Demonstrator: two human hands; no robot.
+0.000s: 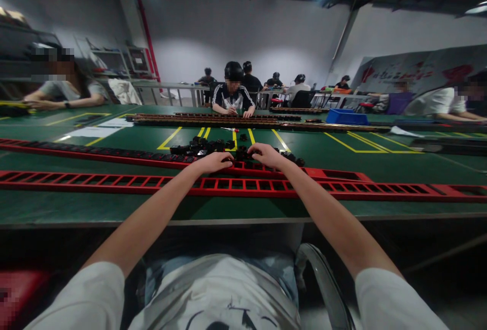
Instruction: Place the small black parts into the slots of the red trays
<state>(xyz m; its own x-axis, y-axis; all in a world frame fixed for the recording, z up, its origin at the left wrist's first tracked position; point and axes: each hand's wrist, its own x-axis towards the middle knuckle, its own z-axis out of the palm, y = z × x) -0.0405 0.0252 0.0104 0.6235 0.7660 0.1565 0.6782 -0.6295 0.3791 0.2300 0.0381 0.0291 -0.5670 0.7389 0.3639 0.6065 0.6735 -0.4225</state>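
My left hand (216,162) rests at the far red rail, its fingers curled beside a pile of small black parts (201,146). Facing it, my right hand (265,155) has bent fingertips at more black parts; anything between them is too small to make out. The far red rail (323,173) is slotted, and black pieces fill its slots left of my hands. Nearer to me lies a second slotted red rail (144,183), with open slots. A single black part (243,137) sits just beyond my hands.
Long dark strips (213,121) lie across the green table (304,139), with a blue bin (347,117) behind them. A person (233,91) works opposite, others at both sides. White papers (102,128) lie left. The table's front edge (228,221) runs beneath my forearms.
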